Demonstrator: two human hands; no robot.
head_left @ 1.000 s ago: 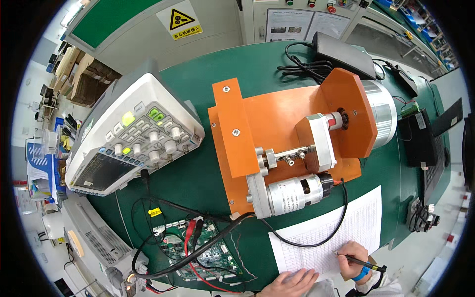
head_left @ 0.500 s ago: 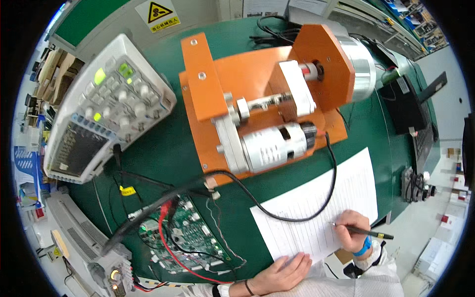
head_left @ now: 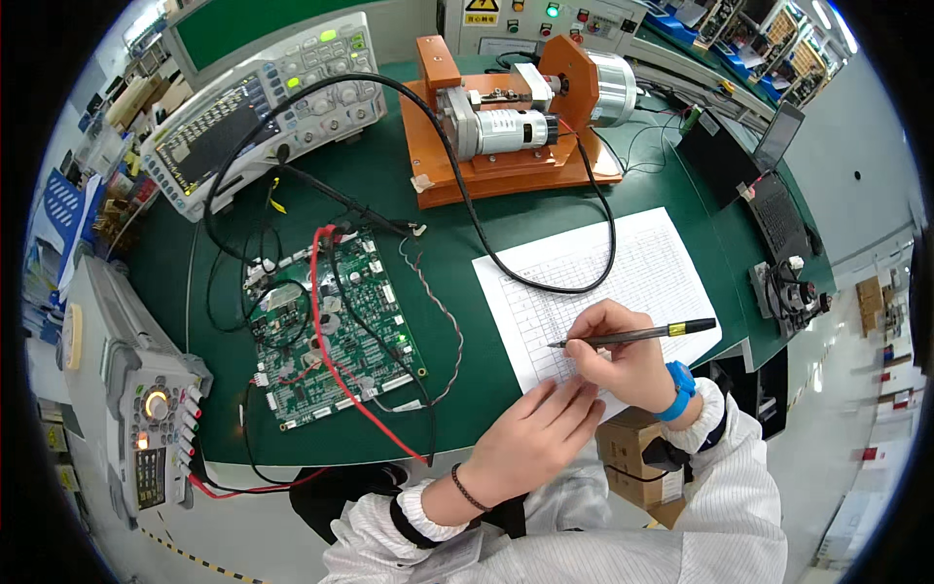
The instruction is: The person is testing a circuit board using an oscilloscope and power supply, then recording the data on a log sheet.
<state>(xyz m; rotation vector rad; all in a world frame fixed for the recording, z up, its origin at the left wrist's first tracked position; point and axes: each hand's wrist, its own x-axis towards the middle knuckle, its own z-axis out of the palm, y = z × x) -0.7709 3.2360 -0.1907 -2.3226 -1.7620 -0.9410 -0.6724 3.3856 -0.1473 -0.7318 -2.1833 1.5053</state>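
Observation:
My right hand (head_left: 620, 358) grips a dark pen (head_left: 647, 334), its tip at the printed grid of a white paper sheet (head_left: 632, 243). Flat on the near edge of that sheet rests my left hand (head_left: 536, 434), its fingers stretched out and holding nothing. A thick black cable (head_left: 469, 200) loops across the paper's upper left part. Left of the sheet lies a green circuit board (head_left: 336, 331) with red and black leads running over it. Behind the paper stands an orange motor rig (head_left: 506, 175) carrying a silver cylindrical motor (head_left: 506, 131).
An oscilloscope (head_left: 263, 112) stands at the back left, and a bench power supply (head_left: 131, 380) at the near left. At the right sit a laptop (head_left: 773, 190) and a small black device with coiled cables (head_left: 788, 297). Cardboard boxes (head_left: 628, 448) are below the table edge.
My view has shifted, so the rig and oscilloscope appear farther up and smaller. The pen tip is now lower on the sheet, nearer my left hand. The right hand keeps its hold on the pen.

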